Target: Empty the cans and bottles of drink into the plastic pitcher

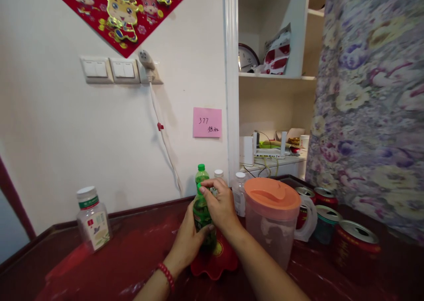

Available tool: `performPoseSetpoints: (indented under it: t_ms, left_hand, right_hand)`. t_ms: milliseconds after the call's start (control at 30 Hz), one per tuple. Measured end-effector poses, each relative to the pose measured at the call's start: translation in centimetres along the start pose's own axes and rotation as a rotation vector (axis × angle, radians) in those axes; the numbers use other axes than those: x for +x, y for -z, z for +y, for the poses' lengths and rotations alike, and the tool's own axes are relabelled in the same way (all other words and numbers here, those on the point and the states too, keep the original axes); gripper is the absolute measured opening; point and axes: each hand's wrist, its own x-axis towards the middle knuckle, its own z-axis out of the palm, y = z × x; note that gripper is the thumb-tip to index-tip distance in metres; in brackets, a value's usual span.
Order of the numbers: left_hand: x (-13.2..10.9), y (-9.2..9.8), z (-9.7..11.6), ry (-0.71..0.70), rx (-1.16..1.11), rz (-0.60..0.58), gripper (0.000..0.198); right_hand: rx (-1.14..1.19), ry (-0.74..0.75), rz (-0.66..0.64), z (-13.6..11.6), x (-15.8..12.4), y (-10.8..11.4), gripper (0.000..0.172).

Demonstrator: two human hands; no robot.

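Green plastic bottle [201, 212] wrapped by fingers of left hand [187, 238] — for steadiness, presumably; round green cap [198, 185] pinched by fingers of right hand [221, 206].

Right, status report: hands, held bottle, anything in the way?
Left hand around front green bottle. Right hand on its cap. Bottle roughly upright over red scalloped mat. Pitcher close on right.
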Motion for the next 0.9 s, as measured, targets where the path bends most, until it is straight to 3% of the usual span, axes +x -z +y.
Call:
performPoseSetpoints:
  t_ms: [433,600,733,900]
  left_hand:
    - [-0.01,-0.03,-0.05,-0.011,0.001,0.01,0.081]
    - [0.0,-0.04,-0.15,0.01,0.003,0.011,0.079]
    - [-0.02,-0.06,-0.19,0.008,-0.001,0.002,0.082]
    - [-0.04,-0.03,0.11,-0.011,0.019,0.011,0.078]
  right_hand:
    - [0.021,-0.113,0.027,-0.07,0.03,-0.27,0.023]
    - [0.064,-0.114,-0.038,-0.07,-0.05,-0.6,0.032]
    - [0.058,-0.127,0.003,-0.01,-0.18,-0.65,0.026]
    - [0.066,-0.107,-0.004,-0.22,-0.27,-0.77,0.033]
